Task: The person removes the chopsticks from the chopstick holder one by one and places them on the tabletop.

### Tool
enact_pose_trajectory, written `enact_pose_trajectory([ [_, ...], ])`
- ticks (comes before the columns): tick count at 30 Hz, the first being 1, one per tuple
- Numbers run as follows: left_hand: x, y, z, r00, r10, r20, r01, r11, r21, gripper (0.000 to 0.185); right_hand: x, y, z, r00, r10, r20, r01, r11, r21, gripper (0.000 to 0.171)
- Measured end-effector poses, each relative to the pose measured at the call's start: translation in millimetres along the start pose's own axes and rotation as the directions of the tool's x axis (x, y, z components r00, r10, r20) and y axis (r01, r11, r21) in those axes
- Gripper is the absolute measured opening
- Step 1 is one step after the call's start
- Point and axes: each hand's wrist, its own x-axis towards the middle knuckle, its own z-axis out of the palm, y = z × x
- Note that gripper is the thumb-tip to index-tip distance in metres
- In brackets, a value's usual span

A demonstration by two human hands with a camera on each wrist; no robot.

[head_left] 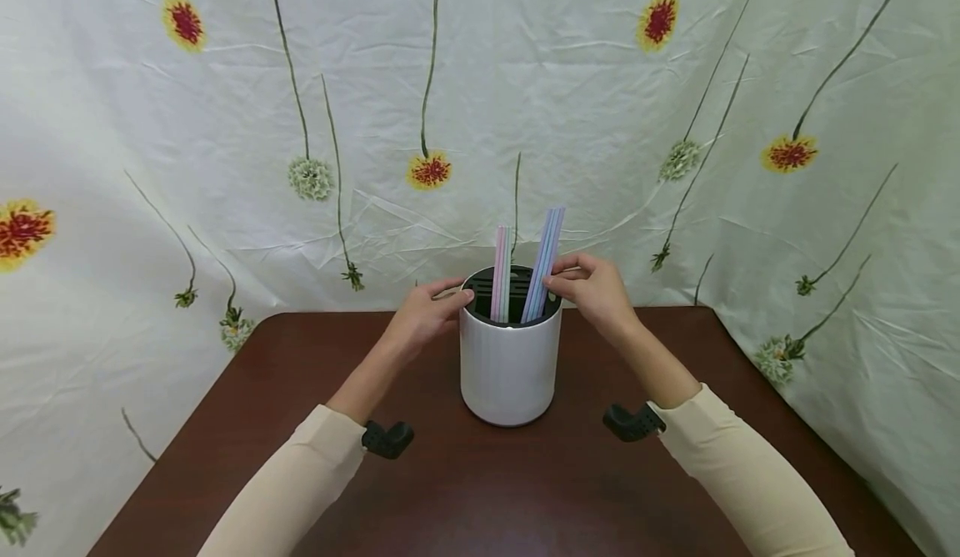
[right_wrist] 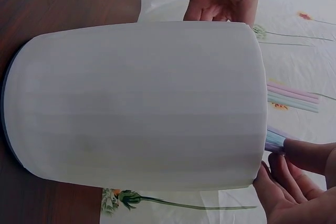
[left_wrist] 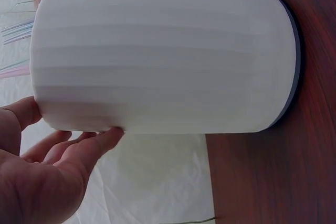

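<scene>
A white cylindrical holder [head_left: 510, 373] with a dark slotted insert [head_left: 487, 282] stands upright on the table. My left hand [head_left: 423, 319] grips its left side, the thumb at the rim and the fingers against the outer wall. Two bundles of drinking straws stick up from the holder. The pink and pale green straws [head_left: 501, 273] stand nearly upright, left of the middle. Further right, the blue and purple straws [head_left: 543, 261] lean to the right. My right hand [head_left: 596, 294] pinches this blue bundle low down, close over the right rim, as the right wrist view [right_wrist: 299, 182] also shows.
The dark red-brown table [head_left: 420, 490] carries the holder near its far edge. A white flower-printed cloth [head_left: 495, 82] hangs close behind the table and along its sides. Black wrist bands [head_left: 386, 440] sit at both cream sleeves.
</scene>
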Motion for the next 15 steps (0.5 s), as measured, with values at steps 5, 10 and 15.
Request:
enact_pose_trajectory([
  [5,-1.2,-2.5,-0.3,1.000,0.020,-0.004,-0.020,1.000,-0.018,0.056,1,2,4,1.000,-0.007,-0.029,0.007,1.000,0.005,0.024],
  [10,-1.7,-3.4,0.3,1.000,0.024,-0.010,-0.024,0.999,-0.036,0.055,2,0,5,0.999,0.018,-0.040,-0.015,0.997,0.072,0.023],
  [15,-1.6,-2.1,1.5,1.000,0.023,-0.014,-0.024,0.998,-0.055,0.054,5,-13,-2,0.999,-0.009,-0.031,0.015,0.981,0.195,0.023],
])
